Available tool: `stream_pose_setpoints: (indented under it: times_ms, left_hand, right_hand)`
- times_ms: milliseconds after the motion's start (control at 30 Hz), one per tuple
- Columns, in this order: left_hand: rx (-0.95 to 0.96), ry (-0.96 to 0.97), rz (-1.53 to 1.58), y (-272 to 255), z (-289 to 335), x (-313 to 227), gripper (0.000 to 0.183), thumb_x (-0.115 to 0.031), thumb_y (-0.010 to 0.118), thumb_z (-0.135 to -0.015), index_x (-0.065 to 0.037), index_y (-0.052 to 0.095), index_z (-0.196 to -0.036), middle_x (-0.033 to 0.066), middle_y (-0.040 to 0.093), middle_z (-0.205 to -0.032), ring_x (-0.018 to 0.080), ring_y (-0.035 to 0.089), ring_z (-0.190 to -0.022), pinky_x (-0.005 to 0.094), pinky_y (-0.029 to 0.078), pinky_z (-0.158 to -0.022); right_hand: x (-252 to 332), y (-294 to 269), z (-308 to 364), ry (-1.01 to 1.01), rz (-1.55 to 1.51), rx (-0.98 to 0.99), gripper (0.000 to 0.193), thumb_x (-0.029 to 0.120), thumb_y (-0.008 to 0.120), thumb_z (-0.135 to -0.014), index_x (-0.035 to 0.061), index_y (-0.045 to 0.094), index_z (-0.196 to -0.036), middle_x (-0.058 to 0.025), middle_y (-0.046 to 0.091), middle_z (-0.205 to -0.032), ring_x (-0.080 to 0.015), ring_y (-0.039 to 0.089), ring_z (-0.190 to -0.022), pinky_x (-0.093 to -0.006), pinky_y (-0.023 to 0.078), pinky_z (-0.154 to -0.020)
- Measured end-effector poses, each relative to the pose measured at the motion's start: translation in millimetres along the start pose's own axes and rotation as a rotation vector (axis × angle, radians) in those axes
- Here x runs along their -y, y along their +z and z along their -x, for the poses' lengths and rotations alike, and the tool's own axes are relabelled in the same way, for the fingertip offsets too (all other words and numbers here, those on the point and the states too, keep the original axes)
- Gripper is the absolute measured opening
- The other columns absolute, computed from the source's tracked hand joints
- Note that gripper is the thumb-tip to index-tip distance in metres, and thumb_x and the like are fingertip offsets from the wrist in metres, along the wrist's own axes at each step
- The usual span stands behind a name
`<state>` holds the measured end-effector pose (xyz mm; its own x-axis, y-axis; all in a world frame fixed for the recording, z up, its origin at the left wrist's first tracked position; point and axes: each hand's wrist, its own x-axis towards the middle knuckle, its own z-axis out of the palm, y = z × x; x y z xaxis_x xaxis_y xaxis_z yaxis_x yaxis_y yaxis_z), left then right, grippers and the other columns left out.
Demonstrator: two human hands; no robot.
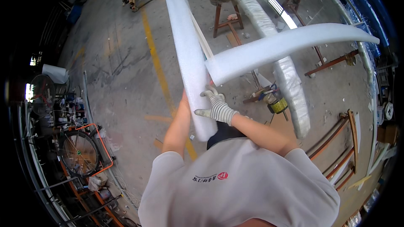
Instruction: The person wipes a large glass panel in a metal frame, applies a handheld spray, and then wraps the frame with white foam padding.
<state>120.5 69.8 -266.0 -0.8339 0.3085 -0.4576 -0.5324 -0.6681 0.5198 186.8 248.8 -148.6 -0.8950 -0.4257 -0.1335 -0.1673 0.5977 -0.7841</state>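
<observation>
A long bar wrapped in white foam (188, 54) runs away from my body, its near end close to my waist. My right hand (219, 106), in a striped white-and-grey work glove, grips this bar from its right side, thumb and fingers apart on the foam. My left hand (184, 97) goes behind the bar's left edge, so its fingers are hidden. A second foam-wrapped bar (290, 44) meets the first just beyond my glove and stretches to the right. Between them shows a pale bare strip (202, 35) along the first bar's inner edge.
Beneath the second bar passes a silvery plastic-wrapped length (290, 88). Rust-brown trestles (229, 25) stand on the concrete floor. A yellow-labelled roll (277, 106) sits among tools at right. Brown frame pieces (336, 155) lie lower right; a wheel (79, 153) is at left.
</observation>
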Motion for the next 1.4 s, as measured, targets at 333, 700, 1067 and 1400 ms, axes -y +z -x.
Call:
stream_pose_setpoints:
  times_ms: [333, 700, 1067, 1400]
  left_hand:
    - [0.064, -0.086, -0.093, 21.5, 6.2, 32.1, 0.076, -0.063, 0.03, -0.087, -0.001, 0.036, -0.131, 0.0175, 0.041, -0.133, 0.0309, 0.04, -0.122, 0.0429, 0.033, -0.102]
    - [-0.143, -0.113, 0.035, 75.0, -46.1, 102.4, 0.075, -0.062, 0.03, -0.088, -0.002, 0.033, -0.133, 0.0175, 0.04, -0.134, 0.031, 0.039, -0.122, 0.0431, 0.033, -0.102]
    - [0.025, 0.016, 0.147, 86.0, 15.1, -0.7, 0.064, -0.042, 0.046, -0.09, -0.003, 0.023, -0.136, 0.0165, 0.044, -0.128, 0.0297, 0.042, -0.12, 0.0413, 0.037, -0.098]
    - [-0.182, 0.247, -0.435, 142.9, 24.1, 51.8, 0.068, -0.01, 0.069, -0.074, 0.0, 0.027, -0.126, 0.0146, 0.044, -0.121, 0.0222, 0.045, -0.113, 0.0343, 0.039, -0.094]
  right_hand:
    - [2.0, 5.9, -29.8, 0.102, -0.538, -0.159, 0.085, 0.024, 0.079, -0.061, -0.0067, 0.035, -0.126, -0.0213, 0.05, -0.116, -0.0289, 0.05, -0.109, -0.0341, 0.041, -0.094]
    - [19.5, -82.2, -9.2, 0.037, 0.346, -0.016, 0.062, 0.036, 0.059, -0.078, -0.003, 0.04, -0.123, -0.0241, 0.06, -0.092, -0.0351, 0.061, -0.082, -0.0434, 0.049, -0.071]
    - [-74.5, -81.9, 0.4, 0.332, -0.466, -0.053, 0.059, 0.029, 0.069, -0.075, -0.007, 0.05, -0.118, -0.0217, 0.061, -0.106, -0.0275, 0.059, -0.098, -0.0327, 0.045, -0.086]
    - [-75.8, -94.9, 11.9, 0.294, 0.173, -0.248, 0.056, 0.048, 0.059, -0.077, 0.0008, 0.056, -0.106, -0.0164, 0.058, -0.105, -0.0318, 0.057, -0.096, -0.0386, 0.043, -0.086]
